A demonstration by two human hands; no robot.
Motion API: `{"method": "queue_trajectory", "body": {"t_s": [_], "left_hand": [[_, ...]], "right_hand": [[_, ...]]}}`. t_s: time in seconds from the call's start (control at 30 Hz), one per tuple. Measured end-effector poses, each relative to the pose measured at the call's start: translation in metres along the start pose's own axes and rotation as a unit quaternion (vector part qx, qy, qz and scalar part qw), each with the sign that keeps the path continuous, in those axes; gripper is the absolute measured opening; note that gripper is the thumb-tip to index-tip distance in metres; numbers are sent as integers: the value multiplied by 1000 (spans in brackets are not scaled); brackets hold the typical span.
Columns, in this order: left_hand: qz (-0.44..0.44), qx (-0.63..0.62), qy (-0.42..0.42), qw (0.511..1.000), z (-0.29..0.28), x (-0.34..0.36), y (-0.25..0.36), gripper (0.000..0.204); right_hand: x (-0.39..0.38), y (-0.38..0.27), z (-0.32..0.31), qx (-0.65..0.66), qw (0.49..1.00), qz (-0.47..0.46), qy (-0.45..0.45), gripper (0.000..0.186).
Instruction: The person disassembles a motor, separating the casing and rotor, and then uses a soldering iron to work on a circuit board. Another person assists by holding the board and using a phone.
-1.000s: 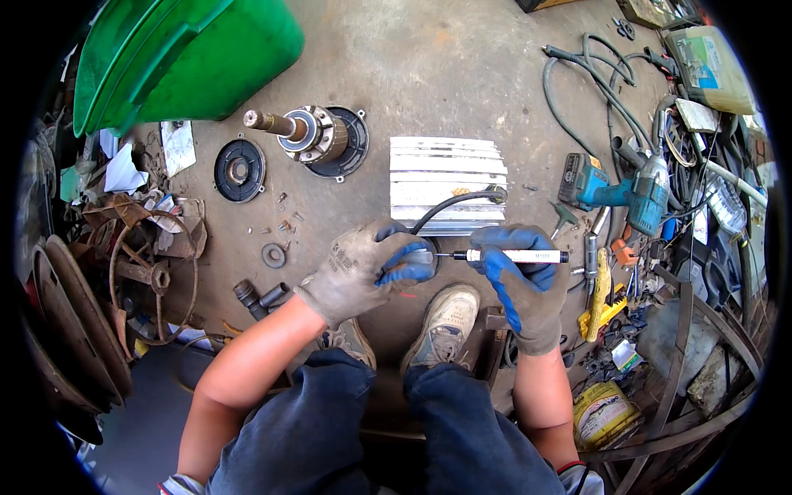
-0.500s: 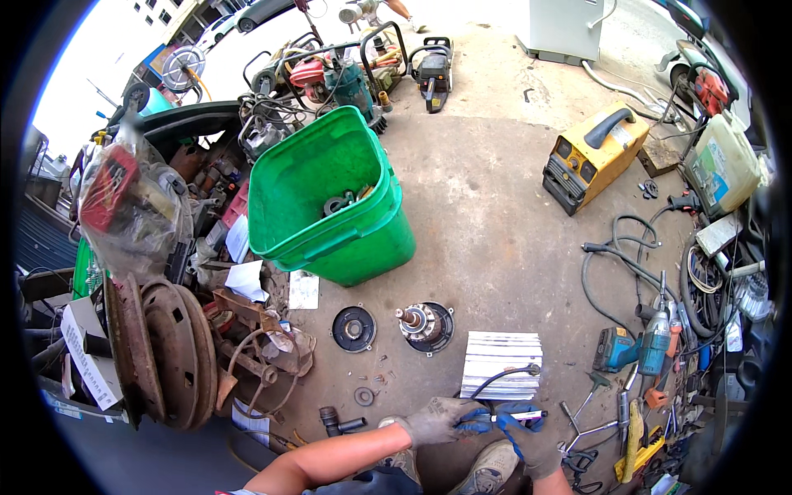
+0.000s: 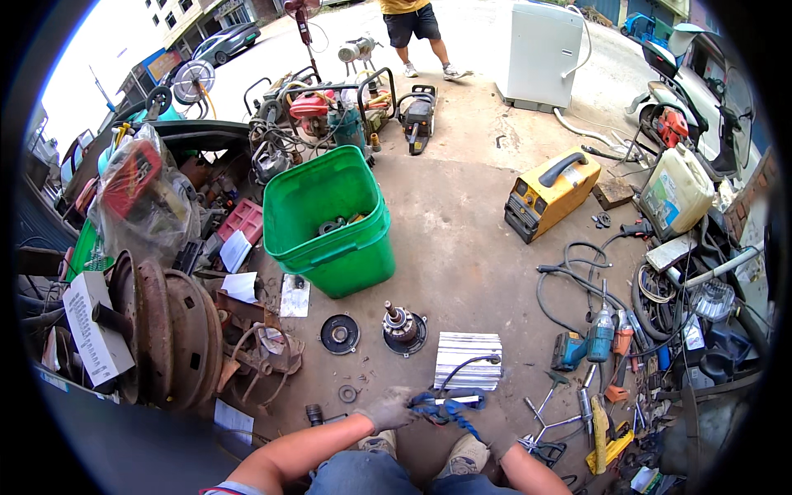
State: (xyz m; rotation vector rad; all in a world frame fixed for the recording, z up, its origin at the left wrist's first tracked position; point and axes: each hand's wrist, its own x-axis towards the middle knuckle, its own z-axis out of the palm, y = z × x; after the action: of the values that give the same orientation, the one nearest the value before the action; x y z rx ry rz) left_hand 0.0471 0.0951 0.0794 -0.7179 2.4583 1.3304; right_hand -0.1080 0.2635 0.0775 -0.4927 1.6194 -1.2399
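My left hand (image 3: 394,410), in a grey glove with blue fingers, is closed at the left end of a slim white stick-like piece (image 3: 459,401). My right hand (image 3: 485,425), gloved alike, has its blue fingers curled against the same piece from below. What it is exactly is too small to tell. Just beyond lies a ridged, silvery motor housing (image 3: 468,373). A black cable (image 3: 464,365) curves from its top toward my fingers. To the left stand a motor rotor (image 3: 400,324) on its round end plate and a black round end cover (image 3: 340,334). A small ring (image 3: 347,393) lies nearer.
A green bucket (image 3: 346,268) with metal parts stands ahead. A yellow machine (image 3: 551,196) with a handle sits to the right. Cordless tools (image 3: 601,334), wrenches and cables crowd the right; rusty wheel rims (image 3: 186,338) and scrap fill the left. A person (image 3: 417,33) stands far off.
The view has tilted up and shifted, so the far person's legs show more. My hands stay together at the white piece, slightly farther left in the picture.
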Motion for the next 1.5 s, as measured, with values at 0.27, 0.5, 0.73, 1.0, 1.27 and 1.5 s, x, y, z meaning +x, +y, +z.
{"method": "queue_trajectory", "body": {"t_s": [0.27, 0.5, 0.73, 1.0, 1.27, 1.5], "left_hand": [[-347, -173, 301, 871, 23, -102, -116, 26], [-463, -255, 456, 716, 132, -149, -266, 25], [-337, -541, 391, 663, 87, -103, -202, 40], [-169, -431, 294, 836, -10, -72, -189, 29], [67, -400, 176, 897, -154, -87, 62, 22], [382, 7, 204, 902, -110, -75, 150, 32]], "right_hand": [[-70, -112, -63, -57, 981, -107, 153, 32], [-126, -185, -32, -144, 975, -131, 111, 30], [-143, -235, 36, -225, 971, -63, 39, 38], [-138, -272, 87, -476, 865, -151, -62, 47], [-84, -200, 32, -425, 901, -86, 9, 53], [-51, -179, -10, -167, 973, -108, 118, 48]]}}
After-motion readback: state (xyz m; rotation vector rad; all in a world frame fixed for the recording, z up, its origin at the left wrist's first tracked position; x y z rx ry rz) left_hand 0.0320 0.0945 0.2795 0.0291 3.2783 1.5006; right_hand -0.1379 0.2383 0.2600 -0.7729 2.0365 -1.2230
